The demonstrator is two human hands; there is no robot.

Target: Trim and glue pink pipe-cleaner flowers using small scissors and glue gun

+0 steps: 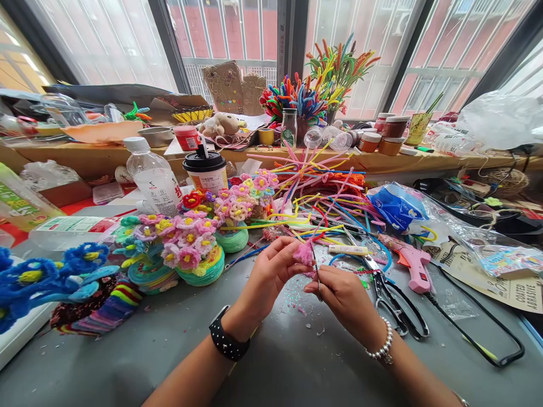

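- Pink fuzzy chenille flower piece sits between both hands, above the grey worktop near its middle.
- Left hand is clenched round the pink piece, fingertips pinching it; a black dotted wristband sits on that wrist.
- Right hand grips a thin dark stem that runs up into the pink piece; a white bead bracelet circles that wrist.
- Black-handled scissors lie on the worktop just right of the right hand, apart from it.
- Pink glue gun lies beyond the scissors, its black cord looping to the right.
- Loose multicoloured chenille stems lie heaped behind the hands.
- Finished pink and yellow chenille flower bunches on green coiled bases stand to the left of the hands.
- Blue chenille flowers lie at the far left.
- Black-lidded paper cup and clear plastic bottle stand behind the bunches.
- Pink fluff and glitter specks are scattered on the worktop beneath the hands.
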